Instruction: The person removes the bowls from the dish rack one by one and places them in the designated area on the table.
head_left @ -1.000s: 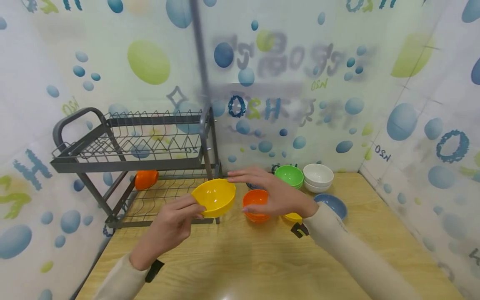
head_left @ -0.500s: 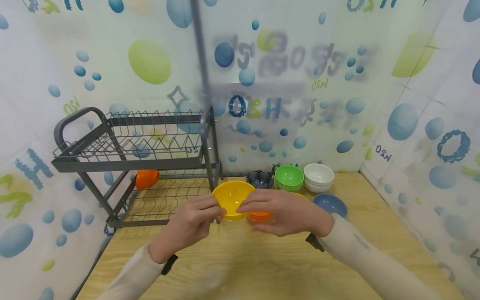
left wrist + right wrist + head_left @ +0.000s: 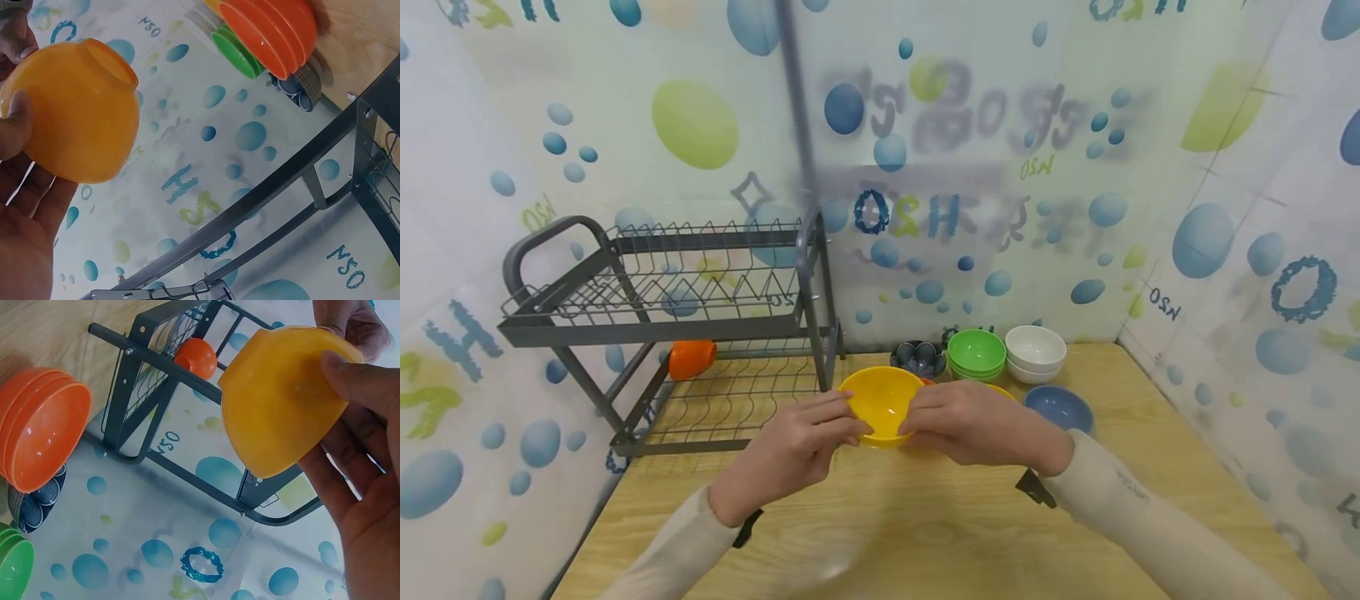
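A yellow bowl (image 3: pixel 883 400) is held up above the table between both hands, its inside tilted toward the head camera. My left hand (image 3: pixel 801 437) pinches its left rim, thumb on one side and fingers on the other. On the opposite rim, my right hand (image 3: pixel 985 425) grips it the same way. Both wrist views show the bowl's smooth outside and foot ring, with a thumb pressed on the wall. Behind the right hand, a stack of orange bowls (image 3: pixel 47 428) is mostly hidden in the head view.
A two-tier dark dish rack (image 3: pixel 655 333) stands at left, with an orange bowl (image 3: pixel 692 359) on its lower tier. Toward the back are a dark patterned bowl (image 3: pixel 917 358), stacked green bowls (image 3: pixel 976 352), white bowls (image 3: pixel 1036 348) and a blue bowl (image 3: pixel 1060 408). Patterned sheets hang around.
The yellow bowl has moved right, away from the rack, in the left hand. My right hand has come from beside it to grip its right rim.
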Demonstrator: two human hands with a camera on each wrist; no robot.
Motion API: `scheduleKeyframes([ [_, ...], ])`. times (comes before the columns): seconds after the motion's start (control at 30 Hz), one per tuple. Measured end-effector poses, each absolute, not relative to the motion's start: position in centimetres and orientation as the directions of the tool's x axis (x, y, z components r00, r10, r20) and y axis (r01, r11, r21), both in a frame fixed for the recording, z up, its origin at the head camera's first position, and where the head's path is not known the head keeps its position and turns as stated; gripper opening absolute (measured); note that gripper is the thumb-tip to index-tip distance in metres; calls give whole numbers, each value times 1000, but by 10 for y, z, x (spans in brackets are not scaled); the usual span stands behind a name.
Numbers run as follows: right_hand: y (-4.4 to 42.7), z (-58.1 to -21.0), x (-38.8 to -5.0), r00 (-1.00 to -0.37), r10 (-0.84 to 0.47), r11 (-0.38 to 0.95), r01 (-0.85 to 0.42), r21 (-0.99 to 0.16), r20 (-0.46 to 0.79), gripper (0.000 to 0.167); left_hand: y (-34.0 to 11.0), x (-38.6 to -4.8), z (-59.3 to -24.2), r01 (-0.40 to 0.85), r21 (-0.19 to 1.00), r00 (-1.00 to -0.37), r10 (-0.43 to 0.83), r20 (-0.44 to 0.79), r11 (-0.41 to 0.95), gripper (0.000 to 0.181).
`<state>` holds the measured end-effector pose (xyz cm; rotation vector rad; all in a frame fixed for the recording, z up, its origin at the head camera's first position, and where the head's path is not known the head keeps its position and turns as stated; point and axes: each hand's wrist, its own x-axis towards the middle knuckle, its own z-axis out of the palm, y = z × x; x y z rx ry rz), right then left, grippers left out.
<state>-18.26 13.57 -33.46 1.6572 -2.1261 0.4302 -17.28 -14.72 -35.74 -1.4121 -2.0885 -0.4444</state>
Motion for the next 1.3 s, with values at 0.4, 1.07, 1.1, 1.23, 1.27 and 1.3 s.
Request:
scheduleKeyframes([
  [0.4, 154, -331, -185, -243, -823, 277, -961, -10, 513, 21, -156, -184, -359, 914, 160, -370, 609, 701, 372, 44],
  [1.07, 208, -342, -205, -385, -714, 475, -880, 0, 585, 26, -185, -223, -380, 516, 717, -836, 93, 541, 468, 49],
  [1.1, 210, -344, -207, -381, -712, 479, -878, 12, 589, 26, -186, -226, -380, 491, 747, -856, 90, 509, 447, 49],
  [1.23, 219, -351, -212, -386, -698, 500, -866, 24, 603, 27, -184, -241, -385, 435, 829, -899, 110, 424, 352, 47],
  [1.27, 222, -353, -213, -393, -693, 509, -860, 25, 605, 26, -184, -244, -387, 425, 843, -905, 115, 411, 331, 46],
  [1.3, 224, -356, -215, -400, -686, 519, -854, 23, 607, 25, -184, -247, -388, 414, 856, -910, 119, 397, 309, 46],
])
